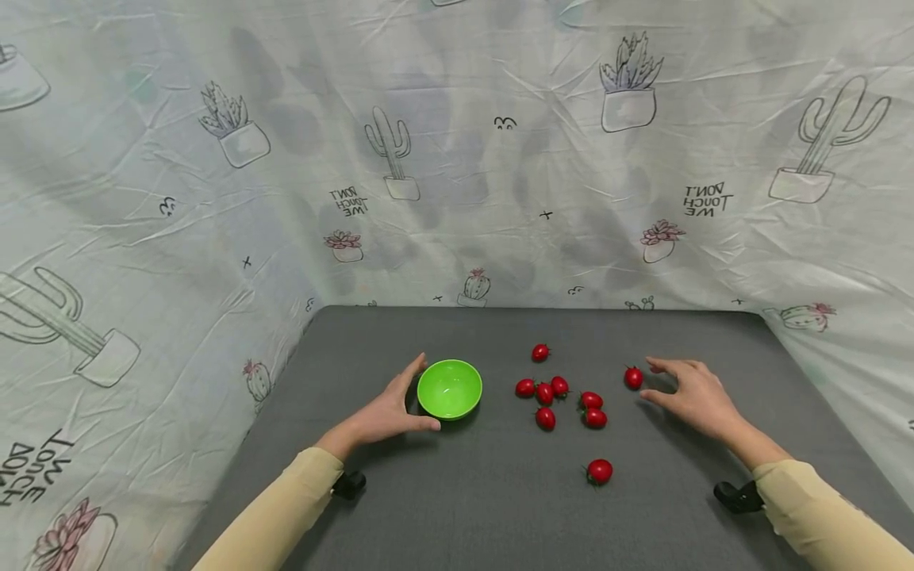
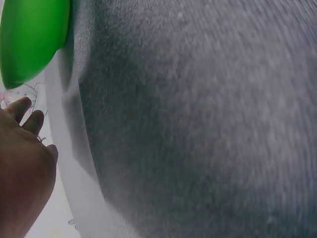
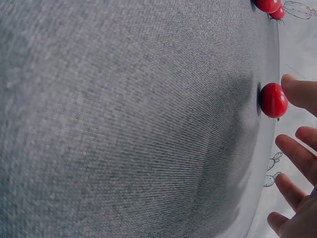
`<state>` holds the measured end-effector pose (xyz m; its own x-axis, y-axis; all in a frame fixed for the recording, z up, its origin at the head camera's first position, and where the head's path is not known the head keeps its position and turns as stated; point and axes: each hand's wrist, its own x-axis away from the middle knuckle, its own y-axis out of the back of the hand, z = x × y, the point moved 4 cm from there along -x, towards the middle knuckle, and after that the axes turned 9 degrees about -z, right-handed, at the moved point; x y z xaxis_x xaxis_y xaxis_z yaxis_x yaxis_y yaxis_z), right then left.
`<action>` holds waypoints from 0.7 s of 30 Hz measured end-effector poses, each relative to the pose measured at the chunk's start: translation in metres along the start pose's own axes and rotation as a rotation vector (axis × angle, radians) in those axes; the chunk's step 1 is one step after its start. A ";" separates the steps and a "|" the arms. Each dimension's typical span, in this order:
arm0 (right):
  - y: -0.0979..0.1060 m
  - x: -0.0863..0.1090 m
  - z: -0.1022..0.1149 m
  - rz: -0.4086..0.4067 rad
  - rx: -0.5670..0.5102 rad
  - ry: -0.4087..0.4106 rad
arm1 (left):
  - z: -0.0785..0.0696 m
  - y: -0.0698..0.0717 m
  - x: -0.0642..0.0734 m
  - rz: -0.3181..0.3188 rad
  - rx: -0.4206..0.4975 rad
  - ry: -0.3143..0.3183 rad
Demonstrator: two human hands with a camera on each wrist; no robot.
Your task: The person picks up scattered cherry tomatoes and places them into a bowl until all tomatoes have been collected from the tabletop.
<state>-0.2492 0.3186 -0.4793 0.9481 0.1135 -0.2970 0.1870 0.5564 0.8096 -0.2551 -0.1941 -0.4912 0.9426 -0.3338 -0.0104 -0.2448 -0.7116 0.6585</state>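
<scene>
A bright green bowl stands on the grey table, its inside bare. My left hand is spread at the bowl's left side, thumb in front and fingers behind, not gripping it. In the left wrist view the green bowl shows just beyond the fingers. My right hand hovers at the right with thumb and fingers apart. Between and just left of its fingertips lies a single cherry tomato. The right wrist view shows this cherry tomato by the thumb, with the other fingers spread.
Several more cherry tomatoes lie clustered right of the bowl, with a lone one behind and another nearer the front. The grey table meets a patterned cloth backdrop at the back and sides.
</scene>
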 end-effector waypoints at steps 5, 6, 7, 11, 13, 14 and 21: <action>0.000 0.001 -0.002 0.011 -0.010 -0.004 | 0.002 -0.007 -0.003 0.023 0.061 0.025; -0.001 0.001 -0.003 0.015 -0.010 -0.006 | 0.002 -0.008 -0.003 0.027 0.075 0.030; -0.001 0.001 -0.003 0.015 -0.008 -0.009 | 0.003 -0.010 -0.003 0.030 0.087 0.035; -0.003 0.001 -0.006 0.030 -0.005 -0.027 | 0.005 -0.014 -0.004 0.037 0.123 0.052; -0.004 0.001 -0.006 0.033 -0.010 -0.032 | 0.006 -0.015 -0.005 0.036 0.136 0.061; -0.004 0.001 -0.006 0.038 -0.013 -0.034 | 0.007 -0.016 -0.005 0.035 0.140 0.066; -0.006 -0.001 -0.008 0.046 -0.013 -0.027 | 0.010 -0.017 -0.006 0.025 0.145 0.087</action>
<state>-0.2530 0.3221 -0.4879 0.9624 0.1167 -0.2454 0.1399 0.5614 0.8156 -0.2592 -0.1857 -0.5096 0.9504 -0.3021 0.0740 -0.2927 -0.7878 0.5419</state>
